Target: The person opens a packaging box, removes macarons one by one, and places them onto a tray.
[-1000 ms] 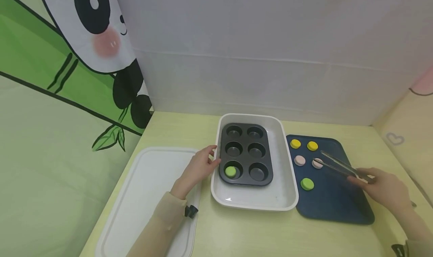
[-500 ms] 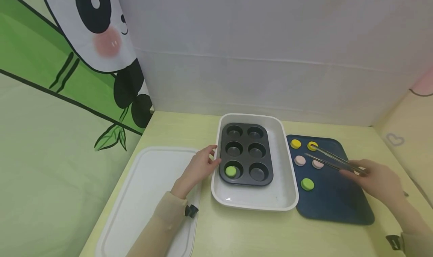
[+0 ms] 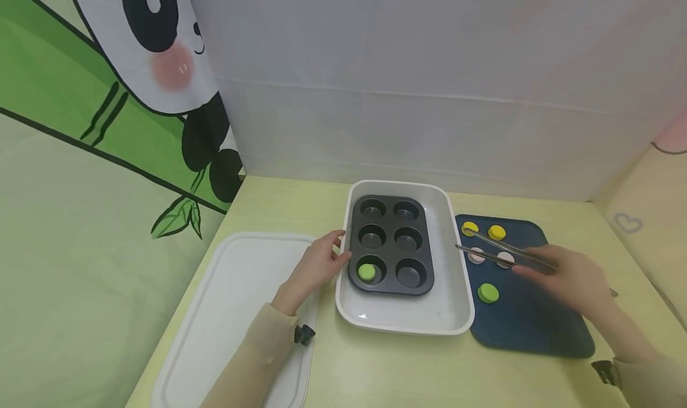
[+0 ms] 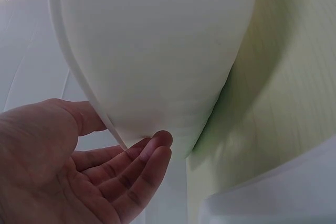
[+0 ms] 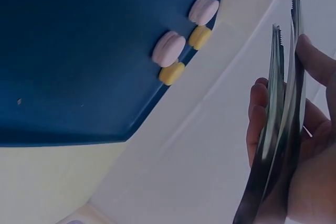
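Observation:
My left hand (image 3: 319,262) grips the left rim of a white baking dish (image 3: 402,318), thumb over the edge and fingertips against the outer wall (image 4: 152,77). In the dish lies a dark muffin tin (image 3: 389,254); its near-left cup holds a green macaron (image 3: 367,272). My right hand (image 3: 571,280) holds metal tongs (image 5: 268,145), their arms parted with nothing between them. The tips reach left over two yellow macarons (image 3: 496,232) and two pink macarons (image 5: 169,49) on a navy tray (image 3: 537,318). A second green macaron (image 3: 488,293) sits nearer on it.
A white tray or board (image 3: 236,294) lies at the left, under my left forearm. The pale wooden table (image 3: 386,366) meets a hanging pale sheet (image 3: 402,127) at the back. A cartoon-printed cloth (image 3: 107,217) stands along the left side.
My right hand has carried the tongs leftward across the navy tray, from the right-hand macarons to the left-hand ones. My left hand stays at the dish rim.

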The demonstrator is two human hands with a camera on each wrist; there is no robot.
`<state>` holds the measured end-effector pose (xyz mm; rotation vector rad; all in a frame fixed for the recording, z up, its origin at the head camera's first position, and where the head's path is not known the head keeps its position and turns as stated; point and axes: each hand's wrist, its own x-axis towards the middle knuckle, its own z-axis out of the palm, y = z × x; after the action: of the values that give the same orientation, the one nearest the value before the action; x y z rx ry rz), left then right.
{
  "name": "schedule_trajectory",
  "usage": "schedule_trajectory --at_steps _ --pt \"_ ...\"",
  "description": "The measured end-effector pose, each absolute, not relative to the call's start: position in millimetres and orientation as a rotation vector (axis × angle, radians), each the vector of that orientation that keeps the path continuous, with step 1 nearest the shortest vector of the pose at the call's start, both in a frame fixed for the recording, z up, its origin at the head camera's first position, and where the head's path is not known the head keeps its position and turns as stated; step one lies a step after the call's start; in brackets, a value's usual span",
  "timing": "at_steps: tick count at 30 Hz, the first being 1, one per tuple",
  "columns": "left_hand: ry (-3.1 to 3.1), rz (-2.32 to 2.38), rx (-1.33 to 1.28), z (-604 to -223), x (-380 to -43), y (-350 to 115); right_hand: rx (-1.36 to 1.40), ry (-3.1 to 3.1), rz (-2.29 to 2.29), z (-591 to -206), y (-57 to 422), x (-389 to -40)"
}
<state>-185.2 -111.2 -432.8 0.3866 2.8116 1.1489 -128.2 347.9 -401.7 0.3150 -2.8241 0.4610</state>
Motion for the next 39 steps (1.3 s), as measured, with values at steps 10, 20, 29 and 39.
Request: schedule_trajectory --at_steps 10,20,29,39 --pt "2.815 1.141 0.363 -430.8 -183.4 -111.2 0.437 -2.811 0.51 -396.0 314.2 -136.9" --pt "2.823 1.128 0.363 -433.2 -183.3 -110.2 0.539 -2.827 0.52 -399.4 279.7 -146.5" --pt "2.825 1.135 0.369 -433.6 -183.1 -110.8 0.627 -2.831 0.565 -405.9 252.3 -152.8" --pt "2.817 1.144 0.372 -432.4 -181.7 -112.5 0.745 -2.801 0.552 -410.7 228.4 -159.3"
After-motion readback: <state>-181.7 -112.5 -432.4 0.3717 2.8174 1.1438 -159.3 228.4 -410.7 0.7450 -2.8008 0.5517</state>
